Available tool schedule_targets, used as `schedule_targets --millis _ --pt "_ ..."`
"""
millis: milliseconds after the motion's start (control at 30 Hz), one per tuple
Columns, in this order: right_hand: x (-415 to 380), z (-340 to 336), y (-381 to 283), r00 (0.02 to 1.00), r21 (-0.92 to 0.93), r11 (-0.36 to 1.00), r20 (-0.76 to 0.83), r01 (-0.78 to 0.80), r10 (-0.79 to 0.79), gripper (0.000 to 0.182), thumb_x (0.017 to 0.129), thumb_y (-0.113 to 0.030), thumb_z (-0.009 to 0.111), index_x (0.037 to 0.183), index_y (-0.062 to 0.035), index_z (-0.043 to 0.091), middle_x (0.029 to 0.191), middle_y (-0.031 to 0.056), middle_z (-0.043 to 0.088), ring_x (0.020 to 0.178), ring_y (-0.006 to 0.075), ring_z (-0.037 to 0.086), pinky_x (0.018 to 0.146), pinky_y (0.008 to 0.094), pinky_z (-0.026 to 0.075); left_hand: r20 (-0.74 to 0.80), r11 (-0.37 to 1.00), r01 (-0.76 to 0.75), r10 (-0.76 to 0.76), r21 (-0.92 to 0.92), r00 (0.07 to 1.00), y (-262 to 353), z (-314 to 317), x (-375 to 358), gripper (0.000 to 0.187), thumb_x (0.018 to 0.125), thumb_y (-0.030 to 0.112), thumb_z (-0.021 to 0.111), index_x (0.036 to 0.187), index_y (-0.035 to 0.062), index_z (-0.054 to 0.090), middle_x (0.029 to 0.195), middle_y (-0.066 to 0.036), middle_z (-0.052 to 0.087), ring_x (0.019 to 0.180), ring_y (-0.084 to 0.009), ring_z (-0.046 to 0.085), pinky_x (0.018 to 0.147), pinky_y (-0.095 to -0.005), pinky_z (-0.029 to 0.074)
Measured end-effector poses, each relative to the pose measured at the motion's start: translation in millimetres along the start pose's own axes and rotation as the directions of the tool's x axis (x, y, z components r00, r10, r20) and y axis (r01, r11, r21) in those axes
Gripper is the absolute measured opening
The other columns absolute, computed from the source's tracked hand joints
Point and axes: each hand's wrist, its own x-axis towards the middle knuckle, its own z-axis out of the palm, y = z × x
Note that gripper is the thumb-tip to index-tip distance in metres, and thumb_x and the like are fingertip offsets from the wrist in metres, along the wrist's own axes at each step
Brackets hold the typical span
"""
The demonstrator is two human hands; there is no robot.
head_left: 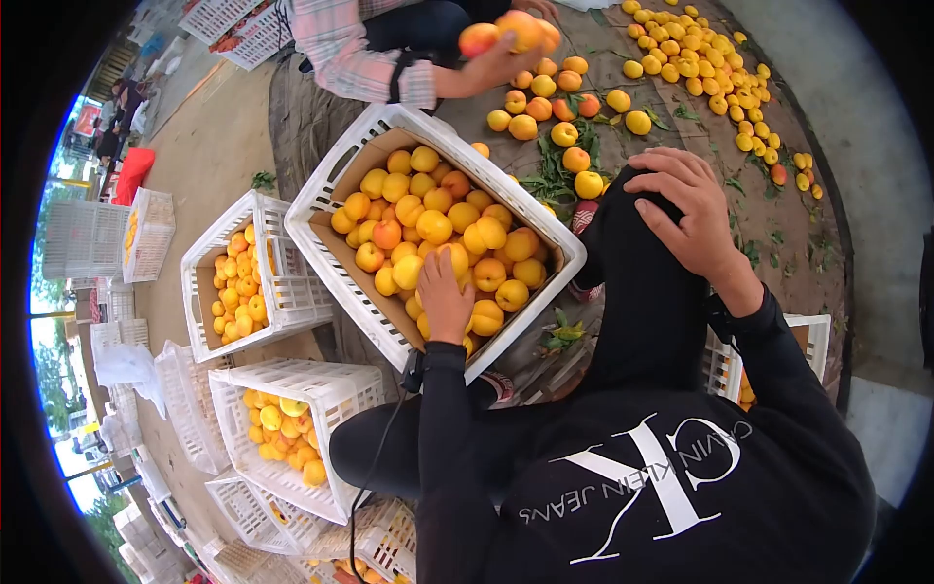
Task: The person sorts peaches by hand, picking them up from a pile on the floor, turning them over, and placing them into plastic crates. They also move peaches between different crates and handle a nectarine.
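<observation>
In front of me a white plastic crate (329,187), lined with cardboard, is filled with yellow-orange peaches (434,227). My left hand (447,300) reaches over its near side and lies on the fruit. Its fingers are slightly apart, touching peaches, with none visibly grasped. On my raised knee rests my right hand (689,206), fingers spread and holding nothing. Across the crate, another person's hand (493,66) holds a few reddish-orange peaches (522,33) above the ground.
Loose peaches (681,58) and leaves (555,180) lie on the dark ground sheet (788,248). To the left stand more peach-filled crates (255,206) (292,375). Another crate (819,341) is behind my right arm. A black cable (377,457) hangs from my left wrist.
</observation>
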Motion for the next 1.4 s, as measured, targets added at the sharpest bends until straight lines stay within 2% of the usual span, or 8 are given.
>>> schedule_targets --millis 200,300,400,700,933,1133,1233,1400 --pt "-2.0 -0.4 2.7 0.999 0.025 1.0 0.033 -0.017 0.016 0.017 0.077 -0.011 0.063 0.094 -0.0084 0.066 0.115 0.005 0.063 0.115 0.028 0.053 0.099 0.0409 0.038 0.448 0.942 0.256 -0.137 -0.218 0.884 -0.1 -12.2 -10.5 0.022 0.075 0.014 0.067 0.095 0.0058 0.062 0.116 -0.017 0.054 0.103 -0.0356 0.05 0.089 -0.0424 0.042" --pt "-1.9 0.9 3.3 1.0 0.022 1.0 -0.022 0.006 -0.006 0.015 0.077 -0.014 0.066 0.091 -0.0106 0.067 0.11 0.0032 0.064 0.11 0.0254 0.056 0.095 0.0383 0.041 0.374 0.968 0.189 -0.115 -0.168 0.92 -2.0 -13.5 -9.4 0.03 0.076 0.014 0.066 0.104 0.0038 0.059 0.111 -0.017 0.058 0.103 -0.0357 0.052 0.089 -0.0413 0.042" --pt "-3.2 0.8 3.4 0.999 0.023 1.0 -0.044 0.014 -0.013 0.014 0.077 -0.014 0.066 0.09 -0.0107 0.067 0.109 0.0031 0.065 0.109 0.0253 0.057 0.094 0.0382 0.041 -0.049 0.983 0.068 -0.077 -0.169 0.996 -1.9 -14.0 1.2 0.046 0.077 0.016 0.066 0.119 0.0039 0.052 0.117 -0.018 0.055 0.107 -0.0371 0.051 0.09 -0.0424 0.041" --pt "-5.1 1.0 5.6 0.999 0.045 0.999 -0.043 -0.005 0.007 0.014 0.076 -0.013 0.066 0.09 -0.0109 0.067 0.108 0.0025 0.065 0.109 0.0249 0.057 0.094 0.0377 0.041 0.189 0.987 0.131 -0.112 -0.092 0.976 -10.4 24.9 7.4 0.07 0.068 0.022 0.074 0.128 0.0056 0.043 0.122 -0.016 0.051 0.112 -0.0357 0.048 0.096 -0.0449 0.036" --pt "-3.6 1.1 7.8 0.999 0.023 1.0 -0.039 -0.013 0.014 0.013 0.076 -0.013 0.066 0.089 -0.0108 0.068 0.109 0.0026 0.065 0.109 0.0244 0.057 0.095 0.0377 0.041 0.266 0.89 0.03 0.104 -0.456 0.958 -33.5 17.5 8.5 0.045 0.072 0.016 0.064 0.115 0.0108 0.052 0.115 -0.014 0.058 0.111 -0.0325 0.05 0.096 -0.043 0.035" --pt "-3.4 1.3 5.1 0.999 0.06 0.998 -0.031 -0.008 0.01 0.013 0.078 -0.015 0.066 0.09 -0.0112 0.067 0.11 0.0026 0.064 0.111 0.0243 0.056 0.096 0.0386 0.04 0.283 0.916 0.163 -0.056 -0.368 0.957 -19.0 16.2 3.0 0.042 0.08 0.026 0.063 0.117 0.009 0.052 0.114 -0.013 0.061 0.109 -0.0309 0.054 0.1 -0.0462 0.031" --pt "-5.7 -0.8 7.1 1.0 0.061 0.998 -0.023 -0.009 0.01 0.014 0.078 -0.016 0.066 0.092 -0.0114 0.066 0.11 0.0028 0.063 0.112 0.0245 0.055 0.096 0.0392 0.04 0.207 0.981 -0.126 0.156 -0.15 0.966 -15.0 12.1 -14.3 0.051 0.083 0.038 0.063 0.121 0.0071 0.051 0.112 -0.014 0.061 0.108 -0.0315 0.053 0.098 -0.0507 0.03" --pt "-11.1 -1.7 11.7 0.999 0.045 0.999 -0.046 -0.007 0.009 0.013 0.079 -0.016 0.065 0.091 -0.0115 0.066 0.11 0.003 0.063 0.111 0.0247 0.055 0.096 0.039 0.04 0.299 0.97 -0.044 -0.03 0.237 0.954 -1.0 -20.3 -9.4 0.045 0.083 0.047 0.061 0.102 0.0058 0.06 0.102 -0.012 0.06 0.102 -0.0283 0.053 0.084 -0.0475 0.039"
